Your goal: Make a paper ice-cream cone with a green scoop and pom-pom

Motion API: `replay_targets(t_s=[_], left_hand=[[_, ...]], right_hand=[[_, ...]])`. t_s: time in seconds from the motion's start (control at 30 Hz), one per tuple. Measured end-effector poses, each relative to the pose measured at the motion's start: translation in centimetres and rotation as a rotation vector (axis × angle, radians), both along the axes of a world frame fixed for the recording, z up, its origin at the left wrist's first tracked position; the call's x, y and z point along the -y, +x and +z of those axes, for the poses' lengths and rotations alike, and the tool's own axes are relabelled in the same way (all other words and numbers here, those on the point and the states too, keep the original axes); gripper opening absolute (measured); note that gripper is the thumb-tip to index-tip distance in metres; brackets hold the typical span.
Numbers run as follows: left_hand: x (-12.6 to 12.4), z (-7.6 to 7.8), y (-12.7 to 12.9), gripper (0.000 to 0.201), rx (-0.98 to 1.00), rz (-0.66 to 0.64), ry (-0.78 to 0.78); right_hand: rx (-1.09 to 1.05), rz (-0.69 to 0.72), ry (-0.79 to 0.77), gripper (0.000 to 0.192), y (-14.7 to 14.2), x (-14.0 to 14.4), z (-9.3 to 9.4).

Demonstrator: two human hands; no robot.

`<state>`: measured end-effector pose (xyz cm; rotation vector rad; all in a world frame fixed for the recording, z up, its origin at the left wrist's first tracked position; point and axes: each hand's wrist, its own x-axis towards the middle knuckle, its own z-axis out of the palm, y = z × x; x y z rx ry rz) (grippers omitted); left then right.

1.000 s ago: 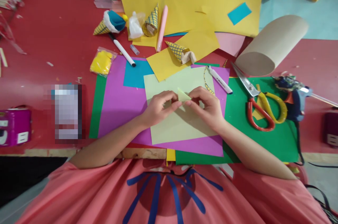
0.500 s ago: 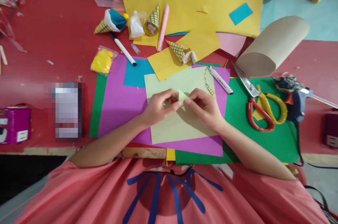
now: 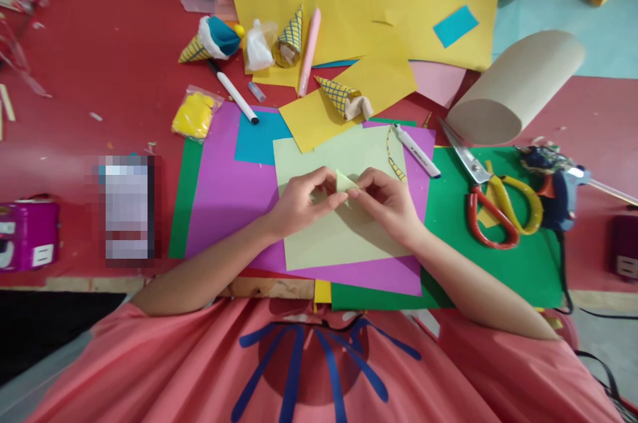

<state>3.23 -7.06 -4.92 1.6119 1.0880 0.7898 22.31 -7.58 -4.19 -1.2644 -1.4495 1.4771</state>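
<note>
Here the left hand and right hand met over a pale green sheet, each grip closed on a small folded pale green scrap, pinched between fingertips just above the sheet. The sheet lay on purple paper over green paper on the red desk. Right of the hands lay scissors and a glue gun. A white marker near the right hand carried print too small to read. Farther off sat a lattice-drawn cone, yellow paper and a cardboard roll.
</note>
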Motion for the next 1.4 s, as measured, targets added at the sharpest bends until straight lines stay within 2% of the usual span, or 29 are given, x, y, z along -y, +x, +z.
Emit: replay_targets(t_s=[0.07, 0.2, 0.3, 0.37, 0.43, 0.53, 0.57, 0.63, 0.73, 0.8, 1.03, 1.2, 1.27, 1.4], left_hand=[[-0.1, 0.0, -0.1, 0.026, 0.046, -0.029, -0.089], [-0.8, 0.2, -0.4, 0.033, 0.230, -0.100, -0.364], [-1.6, 0.5, -0.7, 0.036, 0.378, -0.102, -0.504], [-2.0, 0.8, -0.8, 0.036, 0.446, -0.077, -0.583], [-2.1, 0.9, -0.8, 0.040, 0.472, -0.056, -0.663], [-1.9, 0.8, -0.5, 0.054, 0.486, -0.059, -0.745], [-1.7, 0.7, -0.4, 0.060, 0.491, -0.063, -0.756], [-1.3, 0.6, -0.1, 0.064, 0.489, -0.086, -0.756], [-1.0, 0.5, 0.2, 0.059, 0.476, -0.121, -0.740], [-1.0, 0.7, 0.2, 0.055, 0.472, -0.130, -0.751], [-1.5, 1.1, -0.2, 0.051, 0.469, -0.116, -0.796], [-1.5, 1.0, -0.4, 0.054, 0.500, -0.112, -0.739], [-1.5, 0.9, -0.4, 0.054, 0.482, -0.088, -0.707], [-1.6, 0.5, -0.5, 0.053, 0.442, -0.086, -0.626]], right_hand=[[-0.009, 0.014, 0.037, 0.023, 0.0, 0.0, 0.2], [-0.006, 0.043, 0.178, 0.020, 0.6, -0.3, 0.4], [-0.038, -0.074, 0.158, 0.025, 1.2, -0.6, 0.2], [-0.008, -0.146, 0.152, 0.036, 1.5, -0.6, 0.1], [0.078, -0.147, 0.206, 0.042, 1.6, -0.5, -0.1], [0.154, -0.084, 0.356, 0.021, 1.2, 0.1, -0.2], [0.157, -0.060, 0.414, 0.017, 1.0, 0.3, -0.2], [0.159, -0.025, 0.515, 0.025, 0.6, 0.8, -0.2], [0.197, -0.010, 0.608, 0.024, 0.2, 1.0, -0.2], [0.193, 0.005, 0.610, 0.020, 0.2, 1.0, -0.2], [0.204, 0.016, 0.517, 0.009, 0.6, 0.7, -0.4], [0.104, -0.162, 0.334, 0.011, 1.4, -0.1, -0.5], [0.078, -0.186, 0.279, 0.016, 1.5, -0.3, -0.3], [0.126, -0.138, 0.211, 0.044, 1.6, -0.3, 0.2]])
